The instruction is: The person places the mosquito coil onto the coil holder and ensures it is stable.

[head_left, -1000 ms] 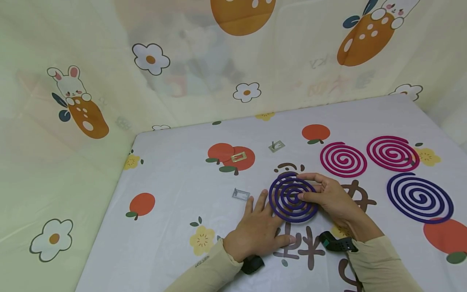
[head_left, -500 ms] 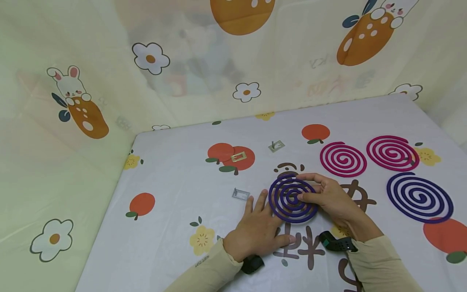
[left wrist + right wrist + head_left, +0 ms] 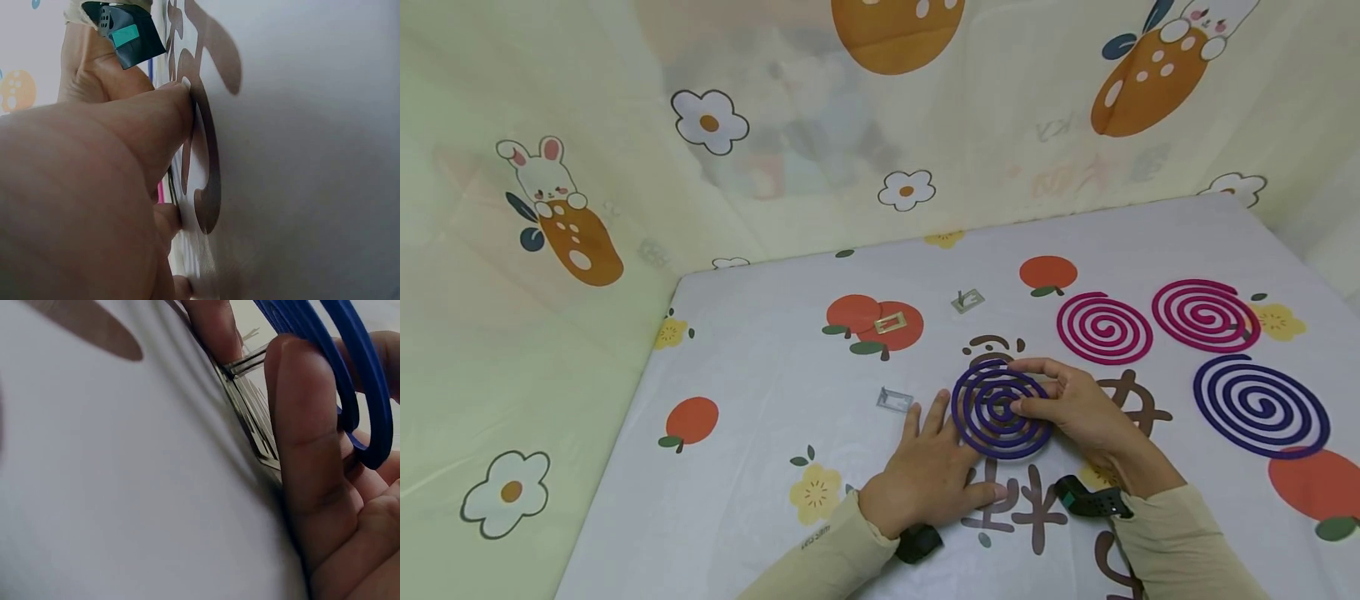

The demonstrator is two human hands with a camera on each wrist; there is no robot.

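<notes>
My right hand (image 3: pixel 1086 412) pinches a dark blue mosquito coil (image 3: pixel 1002 407) at its right side, with the thumb near the centre. In the right wrist view, the coil (image 3: pixel 379 425) stands out past the thumb, over a small metal coil stand (image 3: pixel 250 419) with a raised prong. My left hand (image 3: pixel 917 483) lies flat on the table, fingers spread, the index finger reaching under the coil's left edge. A fingertip (image 3: pixel 215 331) touches the stand by its prong in that wrist view. From the head view, this stand is mostly hidden under the coil.
Another blue coil (image 3: pixel 1264 406) and two pink coils, one nearer (image 3: pixel 1105 327) and one farther right (image 3: pixel 1206 316), lie flat at the right. A silver stand (image 3: pixel 895 400) sits beside the left fingertips; two more stands, one gold (image 3: pixel 891 323) and one pale (image 3: pixel 967 301), lie farther back.
The top edge of the held coil has dipped very slightly. Both hands stay almost where they were.
</notes>
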